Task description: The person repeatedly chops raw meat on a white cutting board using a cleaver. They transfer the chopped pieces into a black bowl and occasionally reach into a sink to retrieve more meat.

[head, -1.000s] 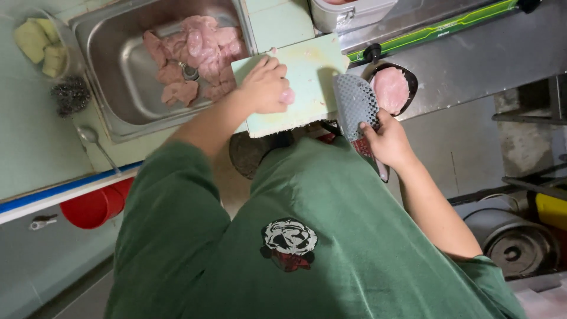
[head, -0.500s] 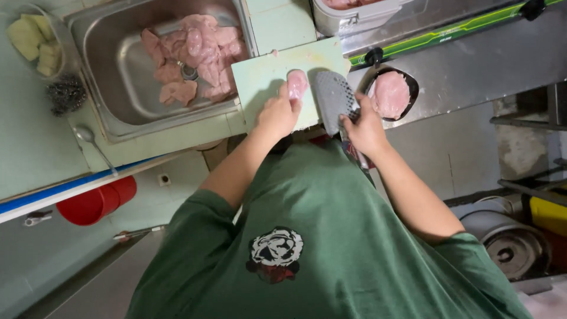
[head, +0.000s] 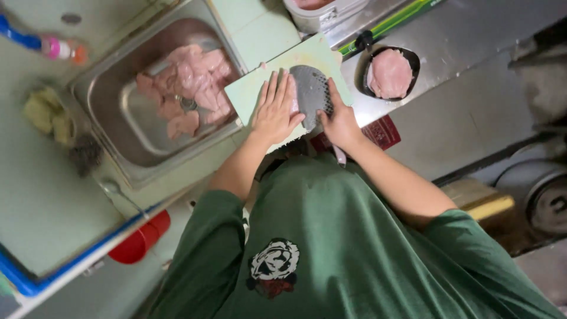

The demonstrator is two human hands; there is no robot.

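A pale green cutting board lies on the counter between a steel sink and a black bowl. My left hand presses flat, fingers together, on a pink piece of raw meat that is mostly hidden under it. My right hand grips a cleaver with a dimpled grey blade. The blade lies nearly flat on the board, right against my left fingers and the meat.
The steel sink on the left holds several raw meat pieces. A black bowl with a meat slice sits to the right. A white container stands behind, yellow sponges lie far left, and a red bucket is below.
My left hand carried a meat piece from the board's edge to its middle and now lies flat on it. The cleaver swung in over the board beside that hand.
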